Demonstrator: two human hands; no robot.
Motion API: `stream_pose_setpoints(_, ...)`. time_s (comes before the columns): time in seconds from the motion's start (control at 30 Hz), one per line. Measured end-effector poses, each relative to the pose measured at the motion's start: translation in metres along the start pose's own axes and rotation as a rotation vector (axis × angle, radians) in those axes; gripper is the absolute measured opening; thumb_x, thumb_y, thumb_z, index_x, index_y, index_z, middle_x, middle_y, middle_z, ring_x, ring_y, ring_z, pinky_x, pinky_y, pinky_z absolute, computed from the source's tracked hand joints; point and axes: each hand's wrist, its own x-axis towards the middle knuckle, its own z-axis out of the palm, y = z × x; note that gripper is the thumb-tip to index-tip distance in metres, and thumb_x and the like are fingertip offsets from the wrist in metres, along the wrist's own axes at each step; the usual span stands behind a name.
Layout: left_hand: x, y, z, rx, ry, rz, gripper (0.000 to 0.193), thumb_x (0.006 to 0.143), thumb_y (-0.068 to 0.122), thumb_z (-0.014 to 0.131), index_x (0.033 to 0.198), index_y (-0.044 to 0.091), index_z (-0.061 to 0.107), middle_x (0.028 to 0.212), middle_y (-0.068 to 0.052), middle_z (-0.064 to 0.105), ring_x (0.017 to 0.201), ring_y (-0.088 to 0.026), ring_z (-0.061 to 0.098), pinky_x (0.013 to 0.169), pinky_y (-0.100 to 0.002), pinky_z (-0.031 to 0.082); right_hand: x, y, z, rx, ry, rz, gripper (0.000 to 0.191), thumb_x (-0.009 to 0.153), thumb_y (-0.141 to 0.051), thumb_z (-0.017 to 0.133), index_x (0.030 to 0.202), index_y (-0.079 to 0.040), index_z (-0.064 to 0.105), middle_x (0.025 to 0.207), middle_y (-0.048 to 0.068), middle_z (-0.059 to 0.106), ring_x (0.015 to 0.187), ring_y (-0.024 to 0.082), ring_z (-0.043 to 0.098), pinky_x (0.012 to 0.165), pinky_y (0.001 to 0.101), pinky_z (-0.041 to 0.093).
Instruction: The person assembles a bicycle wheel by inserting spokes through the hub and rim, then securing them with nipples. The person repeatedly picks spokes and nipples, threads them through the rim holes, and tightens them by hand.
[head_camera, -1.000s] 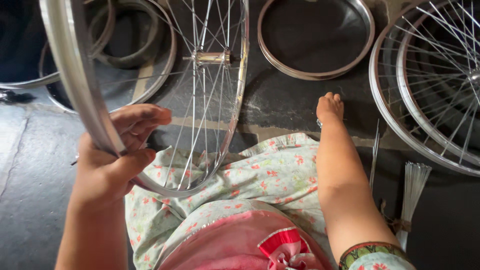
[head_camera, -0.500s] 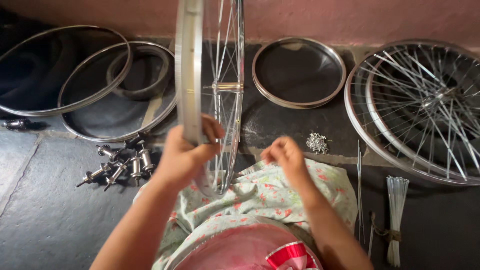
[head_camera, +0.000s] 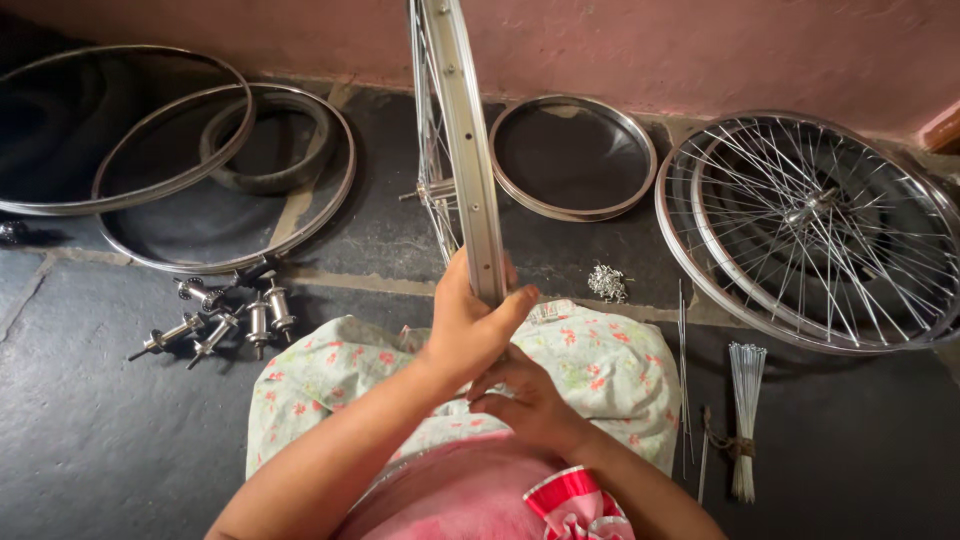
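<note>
The left hand (head_camera: 470, 325) was clamped on the spoked wheel (head_camera: 455, 150), which stood upright on the lap, edge-on to the camera. The right hand (head_camera: 530, 400) sat curled just below at the rim's lowest part; whether it pinched anything could not be told. A firm grip mattered, keeping the rim vertical. Loose nipples (head_camera: 607, 283), 1 spoke bundle (head_camera: 745, 420) and hubs (head_camera: 225, 320) lay on the floor (head_camera: 120, 440).

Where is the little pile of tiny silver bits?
The small pile of silver bits lies on the dark floor right of the upright wheel rim, just below the empty round rim, beside the flowered cloth.
</note>
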Motion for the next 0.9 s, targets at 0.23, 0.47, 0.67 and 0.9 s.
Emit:
stream_pose_setpoints(0.23,0.046,-0.036,-0.07,-0.464,-0.648,-0.116,0.026,0.102,0.008,0.059,0.123,-0.002,0.071,0.134,-0.012,0.067,0.125,-0.021,0.064,0.11,-0.036,0.052,0.003,0.0,-0.008,0.149,-0.016,-0.06,0.016,0.089,-0.004,0.08,0.102,-0.006,0.071,0.115,0.008,0.061,0.107,0.019,0.061,0.096,0.0339,0.052)
stream_pose_setpoints(0.47,0.074,-0.069,-0.047,-0.377,-0.624,0.099,0.012,0.095,0.002,0.07,0.105,0.001,0.075,0.109,-0.01,0.075,0.102,-0.02,0.072,0.09,-0.033,0.059,0.007,-0.002,-0.011,0.119,-0.027,-0.101,0.015,0.091,-0.01,0.081,0.101,-0.006,0.071,0.113,0.007,0.062,0.104,0.019,0.061,0.094,0.0344,0.051)
stream_pose_setpoints(0.67,0.08,-0.07,-0.033,-0.341,-0.593,0.259,0.005,0.095,0.008,0.072,0.097,0.004,0.075,0.099,-0.007,0.075,0.092,-0.017,0.071,0.083,-0.032,0.058,0.001,0.0,-0.016,0.097,-0.027,-0.089,0.015,0.091,-0.013,0.081,0.1,-0.006,0.071,0.112,0.007,0.061,0.104,0.019,0.06,0.094,0.0344,0.051)
stream_pose_setpoints(0.9,0.087,-0.067,-0.027,-0.111,-0.495,0.625,0.009,0.087,0.015,0.076,0.085,0.006,0.076,0.085,-0.004,0.072,0.089,-0.015,0.064,0.089,-0.035,0.048,-0.004,0.008,-0.018,0.152,-0.021,-0.071,0.014,0.091,-0.009,0.081,0.101,-0.006,0.072,0.113,0.007,0.061,0.102,0.017,0.059,0.093,0.0329,0.05)
